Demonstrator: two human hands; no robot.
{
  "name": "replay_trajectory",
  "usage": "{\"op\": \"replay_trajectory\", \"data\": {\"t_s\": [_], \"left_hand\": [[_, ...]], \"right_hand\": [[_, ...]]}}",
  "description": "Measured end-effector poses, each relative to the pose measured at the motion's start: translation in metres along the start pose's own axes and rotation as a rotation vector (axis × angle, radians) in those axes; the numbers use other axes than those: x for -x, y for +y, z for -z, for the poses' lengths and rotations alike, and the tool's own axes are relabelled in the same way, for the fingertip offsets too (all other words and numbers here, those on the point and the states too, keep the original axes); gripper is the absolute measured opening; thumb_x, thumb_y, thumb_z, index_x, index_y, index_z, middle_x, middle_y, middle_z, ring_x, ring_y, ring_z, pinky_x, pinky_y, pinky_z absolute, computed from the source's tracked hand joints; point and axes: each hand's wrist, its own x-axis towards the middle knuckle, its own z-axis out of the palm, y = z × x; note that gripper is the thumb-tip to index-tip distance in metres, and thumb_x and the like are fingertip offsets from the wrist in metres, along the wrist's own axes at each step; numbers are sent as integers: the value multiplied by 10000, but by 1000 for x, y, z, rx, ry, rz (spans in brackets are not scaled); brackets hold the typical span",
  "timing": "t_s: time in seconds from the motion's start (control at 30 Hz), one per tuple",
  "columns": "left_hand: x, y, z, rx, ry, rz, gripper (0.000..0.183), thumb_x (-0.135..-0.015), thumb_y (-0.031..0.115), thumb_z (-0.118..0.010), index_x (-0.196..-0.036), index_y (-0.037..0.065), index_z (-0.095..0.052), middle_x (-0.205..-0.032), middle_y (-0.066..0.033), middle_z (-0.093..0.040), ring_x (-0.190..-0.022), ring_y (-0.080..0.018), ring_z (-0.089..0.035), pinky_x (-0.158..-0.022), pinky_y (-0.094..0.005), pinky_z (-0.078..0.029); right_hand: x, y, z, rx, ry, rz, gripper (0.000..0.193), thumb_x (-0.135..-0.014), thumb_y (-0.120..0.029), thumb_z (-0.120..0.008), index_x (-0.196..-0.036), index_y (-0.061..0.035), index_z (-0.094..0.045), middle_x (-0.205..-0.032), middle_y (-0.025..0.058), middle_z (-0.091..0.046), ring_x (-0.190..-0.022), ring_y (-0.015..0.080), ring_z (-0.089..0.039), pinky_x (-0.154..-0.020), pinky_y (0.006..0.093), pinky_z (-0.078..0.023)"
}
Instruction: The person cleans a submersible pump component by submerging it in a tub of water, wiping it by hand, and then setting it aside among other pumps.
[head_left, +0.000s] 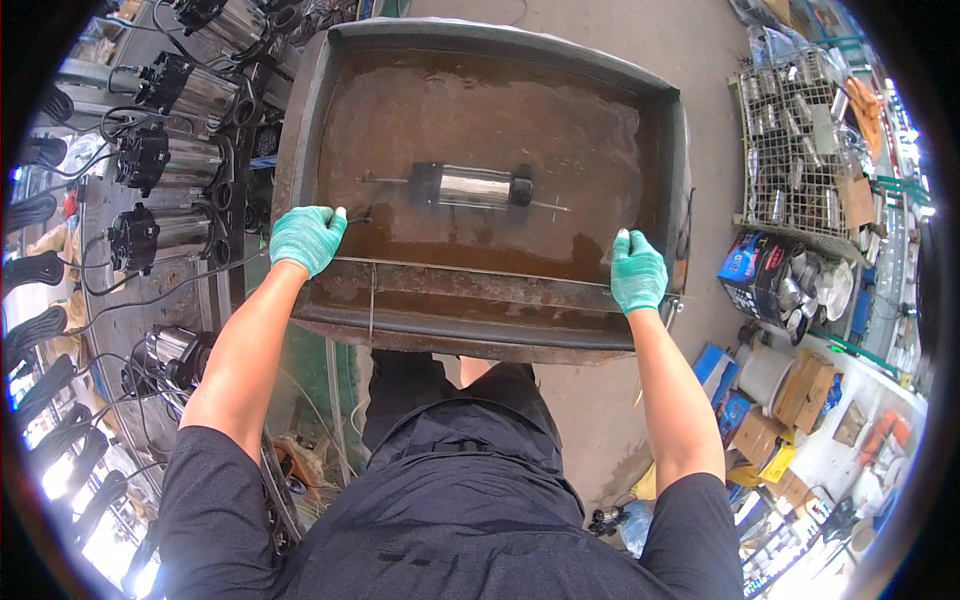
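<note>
A dark metal tub (500, 40) of brownish water lies in front of me. In the water rests a cylindrical motor (475, 187) with a shiny steel body, black ends and a thin rod sticking out at each end. A thin metal bar (470, 270) crosses the near part of the tub. My left hand (308, 240), in a green glove, is closed by the tub's left wall, at the bar's left end. My right hand (638, 270), gloved alike, is closed inside the right wall, at the other end. What lies inside each fist is hidden. A black cable (180, 297) runs toward my left hand.
Several motors with black caps (165, 160) stand on a rack at my left, with coiled cables (35, 330) beyond. To the right are a wire cage (790, 150) of metal parts, a dark blue carton (765, 270) and brown boxes (800, 388).
</note>
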Motion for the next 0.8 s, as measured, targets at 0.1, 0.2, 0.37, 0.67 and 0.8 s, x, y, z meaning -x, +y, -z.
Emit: {"op": "replay_trajectory", "data": {"t_s": [0.1, 0.2, 0.37, 0.67, 0.8], "left_hand": [[2, 0, -1, 20, 63, -31, 430, -992, 418, -525, -810, 90, -735, -842, -193, -700, -821, -411, -673, -756, -484, -536], [1, 1, -2, 22, 62, -37, 429, -991, 417, -526, -806, 90, -733, -843, -194, -700, -817, -412, -672, -754, -487, -535], [2, 0, 0, 15, 56, -35, 426, -990, 415, -527, -810, 90, -736, -837, -195, -698, -810, -414, -670, -751, -492, -533], [2, 0, 0, 29, 77, -53, 452, -991, 413, -523, -788, 69, -732, -812, -212, -689, -796, -419, -669, -746, -503, -530], [0, 0, -3, 25, 62, -56, 446, -994, 412, -520, -804, 67, -730, -831, -211, -691, -807, -419, -667, -748, -503, -527]], "right_hand": [[1, 0, 0, -9, 16, 7, 382, -1017, -408, -485, -953, -82, -675, -949, 211, -710, -892, 450, -666, -791, 536, -520], [1, 0, 1, -5, 15, -1, 382, -1018, -407, -485, -947, -82, -673, -946, 209, -711, -890, 449, -666, -789, 536, -520], [0, 1, -2, -7, 20, 14, 379, -1019, -406, -488, -948, -82, -673, -944, 213, -709, -891, 452, -665, -791, 537, -520], [0, 0, 0, -12, 10, 2, 386, -1019, -412, -487, -975, -82, -682, -958, 214, -711, -907, 451, -665, -802, 538, -520], [0, 2, -1, -4, 8, -1, 394, -1018, -415, -483, -1001, -80, -690, -977, 212, -714, -920, 448, -668, -816, 534, -523]]}}
